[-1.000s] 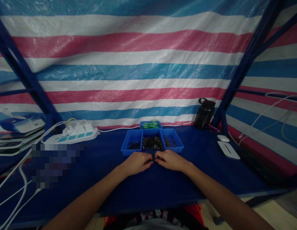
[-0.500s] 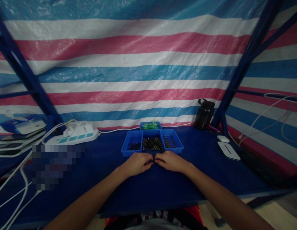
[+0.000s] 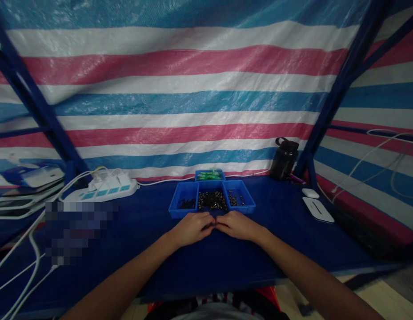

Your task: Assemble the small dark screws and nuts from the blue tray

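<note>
grey cloth [image 3: 222, 315] shows low down, with black cloth [image 3: 262, 306] at its sides and a red, white and dark pattern [image 3: 222, 298] above (too blurred to name the garments). the left hand [image 3: 192, 229] and right hand [image 3: 238, 226] are bare.

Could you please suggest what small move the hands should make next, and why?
I would probably ease the left hand and right hand slightly apart, since their fingertips meet just in front of the middle blue tray and hide whatever, if anything, is between them.
</note>
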`<state>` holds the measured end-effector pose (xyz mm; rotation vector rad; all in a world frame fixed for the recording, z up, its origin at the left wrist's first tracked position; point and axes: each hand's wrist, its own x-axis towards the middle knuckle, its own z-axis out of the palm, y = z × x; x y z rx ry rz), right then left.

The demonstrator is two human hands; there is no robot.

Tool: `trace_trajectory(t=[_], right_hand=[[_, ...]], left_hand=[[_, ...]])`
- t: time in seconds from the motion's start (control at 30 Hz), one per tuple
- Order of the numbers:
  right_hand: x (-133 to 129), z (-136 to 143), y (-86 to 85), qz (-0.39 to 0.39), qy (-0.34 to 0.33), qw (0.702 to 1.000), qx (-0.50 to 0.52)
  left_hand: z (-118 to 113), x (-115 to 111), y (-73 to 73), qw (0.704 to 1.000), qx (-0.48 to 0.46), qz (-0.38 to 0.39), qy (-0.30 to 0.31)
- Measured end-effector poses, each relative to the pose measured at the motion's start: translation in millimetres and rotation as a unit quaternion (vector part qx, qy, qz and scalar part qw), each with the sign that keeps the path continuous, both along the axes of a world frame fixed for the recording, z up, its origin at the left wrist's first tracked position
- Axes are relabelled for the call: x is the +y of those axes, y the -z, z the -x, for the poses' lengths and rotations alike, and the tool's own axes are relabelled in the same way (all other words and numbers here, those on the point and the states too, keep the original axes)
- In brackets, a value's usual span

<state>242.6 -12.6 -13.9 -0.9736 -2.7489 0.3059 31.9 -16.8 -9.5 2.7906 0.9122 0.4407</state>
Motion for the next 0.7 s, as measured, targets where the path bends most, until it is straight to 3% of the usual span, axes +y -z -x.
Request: trace_trajectory(t=[0.33, 0.7], right_hand=[[-0.6, -0.4, -0.9, 0.011, 0.014, 1.0, 0.004], [-1.9, -0.5, -3.1, 0.0, 0.006, 1.0, 0.004]], left_hand=[[-2.4, -4.1, -3.8, 1.0, 0.0, 0.002, -0.009], [-1.5, 0.4, 2.9, 1.0, 0.013, -0.006, -0.012]])
